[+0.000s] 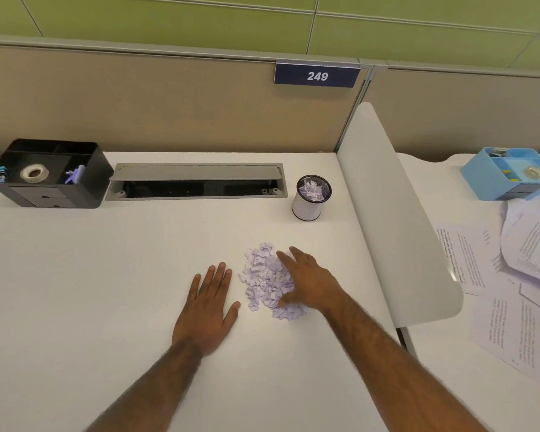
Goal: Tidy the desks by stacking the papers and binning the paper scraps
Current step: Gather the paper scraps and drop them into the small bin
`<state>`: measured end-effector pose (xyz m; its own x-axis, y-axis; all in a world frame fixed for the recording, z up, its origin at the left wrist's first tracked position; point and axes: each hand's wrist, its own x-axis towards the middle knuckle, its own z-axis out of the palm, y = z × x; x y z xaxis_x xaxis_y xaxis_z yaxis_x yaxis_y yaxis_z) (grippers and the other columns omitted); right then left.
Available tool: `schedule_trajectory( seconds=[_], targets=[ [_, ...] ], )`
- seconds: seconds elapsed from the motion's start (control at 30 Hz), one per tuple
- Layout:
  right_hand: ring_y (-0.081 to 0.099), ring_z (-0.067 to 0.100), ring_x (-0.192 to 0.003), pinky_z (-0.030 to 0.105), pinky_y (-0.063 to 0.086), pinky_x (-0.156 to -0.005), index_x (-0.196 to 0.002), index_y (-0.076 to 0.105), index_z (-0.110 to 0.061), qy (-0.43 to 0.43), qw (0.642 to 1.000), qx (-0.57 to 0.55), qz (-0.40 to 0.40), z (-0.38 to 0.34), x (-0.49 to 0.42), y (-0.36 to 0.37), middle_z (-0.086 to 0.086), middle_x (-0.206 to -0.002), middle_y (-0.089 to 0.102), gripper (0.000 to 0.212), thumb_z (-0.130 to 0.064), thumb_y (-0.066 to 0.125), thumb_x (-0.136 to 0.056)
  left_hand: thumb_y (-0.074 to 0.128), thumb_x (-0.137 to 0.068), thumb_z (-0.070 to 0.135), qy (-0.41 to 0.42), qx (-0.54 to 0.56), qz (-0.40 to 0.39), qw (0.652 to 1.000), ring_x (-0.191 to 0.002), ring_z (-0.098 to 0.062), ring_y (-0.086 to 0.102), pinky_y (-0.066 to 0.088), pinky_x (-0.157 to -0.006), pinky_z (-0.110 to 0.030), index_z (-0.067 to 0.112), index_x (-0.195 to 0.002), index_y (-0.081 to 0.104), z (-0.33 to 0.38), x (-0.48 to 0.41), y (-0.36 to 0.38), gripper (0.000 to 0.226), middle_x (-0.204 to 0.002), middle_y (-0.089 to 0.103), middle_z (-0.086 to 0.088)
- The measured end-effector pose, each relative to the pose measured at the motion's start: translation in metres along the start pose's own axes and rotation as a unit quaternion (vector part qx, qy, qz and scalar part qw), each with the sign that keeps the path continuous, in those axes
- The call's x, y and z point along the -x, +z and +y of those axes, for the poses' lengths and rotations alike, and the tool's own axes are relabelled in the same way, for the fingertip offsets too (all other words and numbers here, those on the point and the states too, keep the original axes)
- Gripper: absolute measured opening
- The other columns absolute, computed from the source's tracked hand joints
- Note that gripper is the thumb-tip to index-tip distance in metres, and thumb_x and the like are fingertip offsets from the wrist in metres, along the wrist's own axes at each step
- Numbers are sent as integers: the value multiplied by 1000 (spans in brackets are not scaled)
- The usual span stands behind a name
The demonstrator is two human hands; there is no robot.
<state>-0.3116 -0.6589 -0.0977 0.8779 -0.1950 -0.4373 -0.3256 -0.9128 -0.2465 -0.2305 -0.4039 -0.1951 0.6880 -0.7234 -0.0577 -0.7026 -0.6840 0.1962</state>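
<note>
Black organiser [49, 173] sits far left on the white table [106, 275]; left hand [205, 310] lies flat, fingers spread, holding nothing. Paper scraps [264, 280] pile just beside it, right hand [309, 280] splayed over them. Bin [310, 198] behind, loose papers [496, 275] far right.

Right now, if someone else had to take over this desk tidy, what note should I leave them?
Left hand: open, flat on the desk, holding nothing, just left of the scrap pile.
Right hand: open, spread over the right side of the paper scraps, nothing gripped yet.
Mesh bin: upright behind the pile, already holds some scraps.
Printed papers: loose and overlapping on the next desk, beyond the divider.
Done: part of the scraps binned.
Left: bin the remaining pile, then stack the papers.
</note>
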Motion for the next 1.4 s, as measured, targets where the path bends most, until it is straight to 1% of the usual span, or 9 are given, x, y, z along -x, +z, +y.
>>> schedule_trajectory(
  seconds=[0.17, 0.33, 0.5, 0.8, 0.93, 1.03, 1.2, 1.3, 1.4],
  targets=[
    [42, 30, -130, 45, 51, -96, -147, 44, -22, -5, 998, 55, -4, -5, -15, 2, 8, -147, 40, 73, -34, 77, -84, 25, -103, 53, 0, -5, -5, 1000, -158, -16, -5, 6, -127, -45, 19, -163, 2, 1, -1, 0, 73, -172, -5, 1],
    [58, 26, -100, 34, 48, -73, -122, 65, -13, -5, 991, 94, 93, -3, -21, 12, 9, -113, 56, 30, -8, 55, -95, 25, -103, 53, 0, -5, -4, 1000, -158, -16, -4, 7, -126, -46, 18, -163, 3, 1, 0, -1, 73, -172, -4, 1],
    [65, 29, -94, 34, 51, -77, -116, 68, -7, -4, 989, 51, 140, 9, -26, 6, 12, -108, 61, 25, -8, 52, -97, 26, -103, 53, 2, 0, -1, 1000, -158, -17, -2, 7, -126, -46, 18, -163, 4, 1, 0, -1, 73, -172, -2, 0],
    [69, 16, -109, 25, 49, -87, -92, 80, -6, 64, 957, -185, 214, 27, -24, -32, 5, -114, 76, 13, -6, 67, -89, 26, -103, 53, -1, 0, -7, 1000, -158, -16, -4, 9, -126, -47, 19, -163, 2, 0, 0, 0, 73, -172, -4, 1],
    [69, 13, -69, 21, 50, -66, -85, 81, -12, 99, 915, -283, 269, 31, -30, -65, 0, -81, 77, 10, -7, 72, -84, 24, -103, 53, -1, -3, -4, 1000, -158, -17, -3, 10, -126, -47, 18, -163, 3, 0, 1, 0, 73, -172, -3, 1],
    [62, 11, -60, 24, 47, -62, -84, 81, -14, 104, 898, -287, 317, 36, -44, -97, 1, -72, 73, 15, -5, 69, -82, 25, -103, 53, 0, -2, -3, 1000, -158, -17, -1, 10, -126, -46, 18, -163, 4, 0, 2, 0, 72, -172, -2, 0],
    [70, 20, -92, 23, 46, -75, -84, 77, -7, 110, 892, -265, 349, 50, -83, -135, 8, -105, 77, 13, -1, 67, -80, 26, -103, 53, 3, 6, 2, 1000, -158, -16, -1, 10, -126, -46, 19, -163, 3, 1, 2, 0, 72, -172, -3, 2],
    [68, 25, -110, 24, 50, -84, -91, 78, -6, 120, 920, -196, 318, 48, -103, -141, 10, -122, 72, 20, 0, 61, -81, 26, -103, 53, -1, 8, 1, 1000, -158, -16, -1, 11, -125, -46, 19, -163, 4, 0, 2, 0, 73, -172, -2, 2],
    [67, 34, -99, 31, 54, -80, -99, 76, -4, 135, 951, -111, 255, 50, -120, -137, 15, -112, 73, 21, -6, 62, -84, 29, -103, 53, 1, 12, 2, 1000, -158, -16, 3, 12, -124, -46, 19, -163, 6, 0, 1, 0, 73, -172, 0, 2]
  ],
)
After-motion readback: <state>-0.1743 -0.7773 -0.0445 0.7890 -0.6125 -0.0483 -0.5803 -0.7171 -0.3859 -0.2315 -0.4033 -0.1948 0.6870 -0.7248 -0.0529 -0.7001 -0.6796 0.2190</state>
